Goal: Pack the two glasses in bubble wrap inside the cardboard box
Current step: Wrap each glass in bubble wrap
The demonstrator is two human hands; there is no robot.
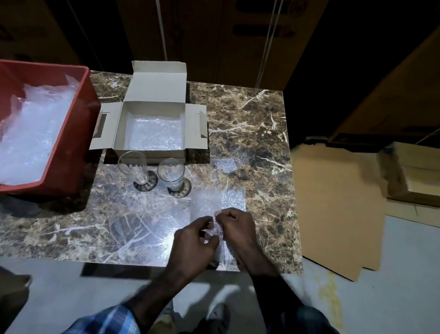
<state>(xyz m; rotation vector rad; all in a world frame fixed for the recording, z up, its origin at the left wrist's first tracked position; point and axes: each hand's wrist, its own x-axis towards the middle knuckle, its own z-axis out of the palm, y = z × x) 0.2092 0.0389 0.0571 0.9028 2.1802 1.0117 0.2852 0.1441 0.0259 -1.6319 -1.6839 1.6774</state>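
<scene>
Two clear glasses stand upright on the marble table (257, 122), one on the left (135, 168) and one on the right (172, 176), just in front of the open cardboard box (155, 100). Bubble wrap lines the box floor. A sheet of bubble wrap (218, 201) lies flat at the table's front right. My left hand (194, 240) and my right hand (237, 229) meet over its near part, and both pinch a fold of the wrap between thumb and fingers. Both hands are well in front of the glasses.
A red plastic crate (83, 107) filled with bubble wrap sits at the table's left. A smaller piece of wrap (224, 164) lies right of the box. Flattened cardboard (338, 203) and stacked boxes (425, 182) lie on the floor to the right.
</scene>
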